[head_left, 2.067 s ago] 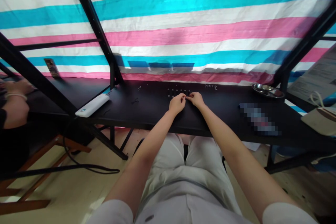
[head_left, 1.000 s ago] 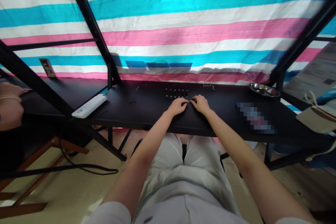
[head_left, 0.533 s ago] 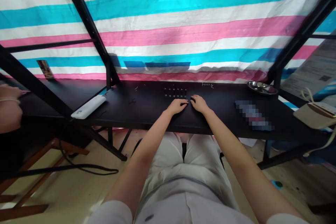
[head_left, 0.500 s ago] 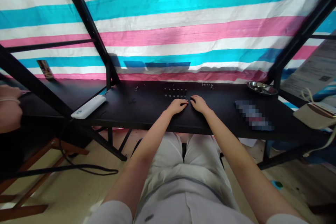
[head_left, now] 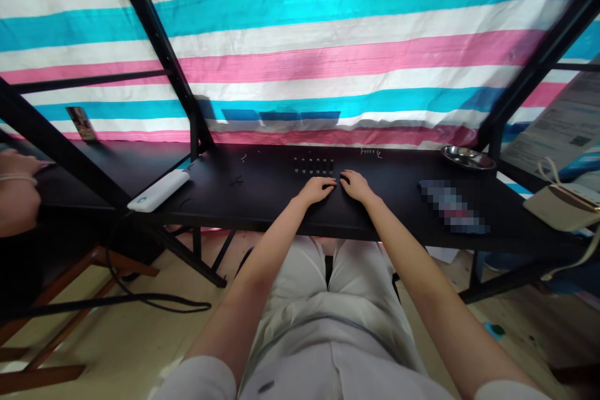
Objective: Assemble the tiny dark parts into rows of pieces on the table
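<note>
Both hands rest on a black table (head_left: 225, 209), side by side with a narrow gap between the fingertips. My left hand (head_left: 317, 189) lies palm down, its fingers loosely spread and nothing in it. My right hand (head_left: 354, 185) rests the same way, fingers slightly curled and apart, holding nothing. Just beyond my left hand sit two short rows of small light pieces (head_left: 314, 170). Farther back, a row of small thin white pieces (head_left: 370, 152) lies near the table's rear edge. A few tiny white bits (head_left: 244, 157) are scattered to the left.
A white power strip (head_left: 159, 191) with a cable lies at the left. On the right are a metal dish (head_left: 467, 158), a blurred flat packet (head_left: 454, 207) and a beige pouch (head_left: 560, 206). Another person's arm (head_left: 17, 194) shows at far left. Black frame posts flank the table.
</note>
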Motion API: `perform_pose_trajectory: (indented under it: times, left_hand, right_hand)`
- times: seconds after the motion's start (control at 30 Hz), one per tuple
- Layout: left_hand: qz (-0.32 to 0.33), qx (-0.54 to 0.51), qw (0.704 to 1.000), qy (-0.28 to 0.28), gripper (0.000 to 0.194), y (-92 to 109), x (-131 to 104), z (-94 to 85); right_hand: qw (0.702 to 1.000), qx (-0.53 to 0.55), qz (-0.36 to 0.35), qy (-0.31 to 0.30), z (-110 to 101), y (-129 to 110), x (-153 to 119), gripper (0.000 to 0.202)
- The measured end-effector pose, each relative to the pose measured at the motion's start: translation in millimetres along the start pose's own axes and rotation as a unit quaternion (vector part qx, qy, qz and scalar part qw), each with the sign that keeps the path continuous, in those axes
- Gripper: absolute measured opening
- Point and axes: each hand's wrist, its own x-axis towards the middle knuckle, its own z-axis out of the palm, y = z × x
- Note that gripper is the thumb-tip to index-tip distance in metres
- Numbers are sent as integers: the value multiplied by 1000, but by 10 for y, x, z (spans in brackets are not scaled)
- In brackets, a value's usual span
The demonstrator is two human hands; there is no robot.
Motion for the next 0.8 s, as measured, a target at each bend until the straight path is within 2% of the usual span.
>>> perform_pose_trajectory:
  times: [0.8]
  left_hand:
    - [-1, -3, 1000, 1, 26, 1, 2, -4]
  right_hand:
    - [1000, -6, -13, 13, 17, 8, 2, 38]
